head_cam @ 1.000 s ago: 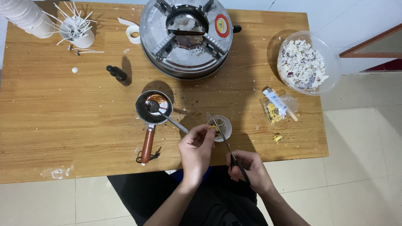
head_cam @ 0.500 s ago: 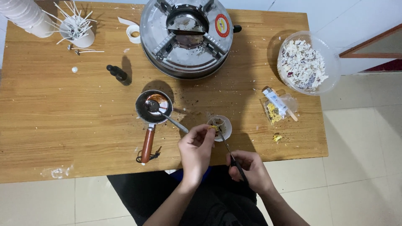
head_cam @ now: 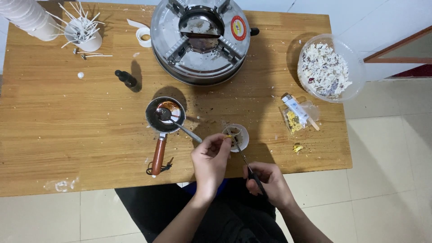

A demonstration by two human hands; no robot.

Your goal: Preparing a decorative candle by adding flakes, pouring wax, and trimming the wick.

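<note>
Your left hand point(head_cam: 210, 158) is pinched at the fingertips on a small yellow bit point(head_cam: 228, 136), held right at the near rim of the small round cup point(head_cam: 240, 137). Your right hand point(head_cam: 265, 178) sits nearer to you than that cup, past the table edge, its fingers curled shut around the dark handles of a pair of scissors point(head_cam: 245, 159). The thin blades run up from that hand and end over the cup, touching or almost touching the yellow bit; you cannot tell whether the blades are parted.

To the left of the cup stands a small saucepan point(head_cam: 163, 118) with a reddish wooden handle point(head_cam: 158, 155), and a metal spoon point(head_cam: 177, 123) lies in it, its stem pointing toward the cup. Beyond the cup, at the far side of the wooden table point(head_cam: 67, 135), sits a large round metal stove point(head_cam: 201, 38). To the right of the cup lie a small clear bag of yellow flakes point(head_cam: 293, 120) and a white tube point(head_cam: 294, 107) across it. Farther right and beyond is a clear bowl point(head_cam: 355, 67) of pale dried petals. Well to the left of the cup stands a small dark dropper bottle point(head_cam: 126, 79), and at the far left corner a white cup of wicks point(head_cam: 83, 33).
</note>
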